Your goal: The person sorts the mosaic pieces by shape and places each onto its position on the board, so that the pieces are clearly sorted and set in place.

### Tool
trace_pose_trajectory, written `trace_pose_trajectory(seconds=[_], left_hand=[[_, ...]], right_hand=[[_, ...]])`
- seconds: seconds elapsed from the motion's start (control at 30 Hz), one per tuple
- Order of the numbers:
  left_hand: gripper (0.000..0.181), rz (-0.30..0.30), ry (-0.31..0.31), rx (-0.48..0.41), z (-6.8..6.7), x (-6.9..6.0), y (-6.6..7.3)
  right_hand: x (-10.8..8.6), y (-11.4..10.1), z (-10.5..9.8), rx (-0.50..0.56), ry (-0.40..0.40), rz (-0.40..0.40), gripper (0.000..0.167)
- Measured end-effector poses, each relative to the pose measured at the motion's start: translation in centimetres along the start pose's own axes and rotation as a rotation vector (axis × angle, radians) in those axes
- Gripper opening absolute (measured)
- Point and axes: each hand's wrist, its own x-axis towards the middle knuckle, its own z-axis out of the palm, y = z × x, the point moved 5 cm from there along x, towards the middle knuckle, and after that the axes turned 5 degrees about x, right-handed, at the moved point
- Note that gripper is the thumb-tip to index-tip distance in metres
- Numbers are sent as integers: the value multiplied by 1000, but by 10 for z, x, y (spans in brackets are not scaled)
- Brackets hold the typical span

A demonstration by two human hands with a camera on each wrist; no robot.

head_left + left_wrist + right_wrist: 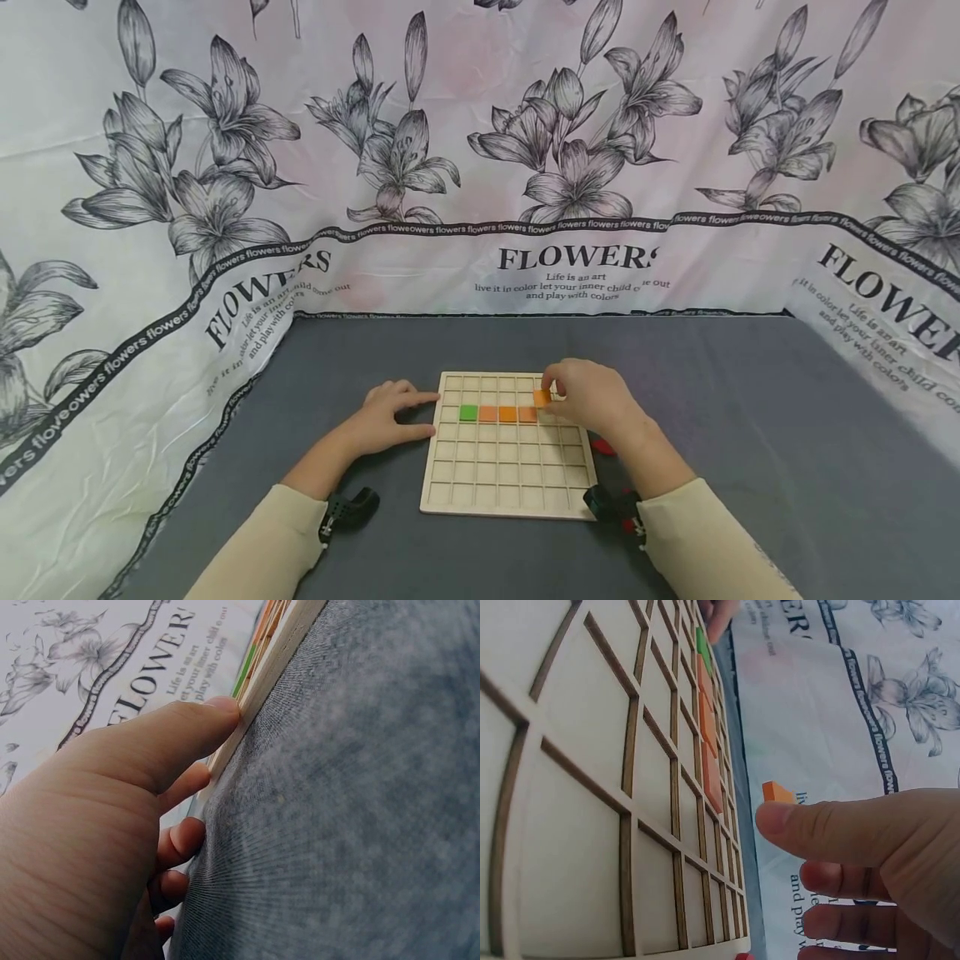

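A pale wooden grid board (507, 473) lies on the grey cloth. One row holds a green tile (468, 413) and three orange-toned tiles (507, 414) side by side. My right hand (592, 398) pinches an orange tile (542, 397) above the board, near the right end of that row; in the right wrist view the tile (777, 792) shows behind the thumb. My left hand (380, 419) touches the board's left edge with thumb and index finger spread. In the left wrist view its thumb (187, 735) rests against the wooden rim (259, 694).
Red pieces (603, 447) lie by the board's right edge, partly hidden beneath the right forearm. Grey cloth (735, 433) covers the table. Behind it hangs a white sheet (420, 283) with flower prints and lettering.
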Motion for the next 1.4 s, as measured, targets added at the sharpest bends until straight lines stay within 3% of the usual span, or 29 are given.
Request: trace_pose_trajectory(seconds=[0.17,0.43,0.7,0.83,1.2,1.33,1.4], left_hand=[[59,12,4,1,0,0,1],[59,5,7,1,-3,-1,0],[59,10,-1,-1,-3,-2,-1],[58,20,9,-4,-4,0,0],[57,35,18,-17,-2,-1,0],[56,24,18,-24,-2,-2,0],[56,18,16,-22,-2,-1,0]], right_hand=[[-1,1,0,4,-13,23,25],[0,5,11,93,-169,92,22],[-1,11,14,104,-158,105,12],[-2,12,13,169,-157,115,12],[-3,14,15,140,-189,149,22],[-9,20,3,184,-227,141,39],[-15,29,-5,223,-262,182,51]])
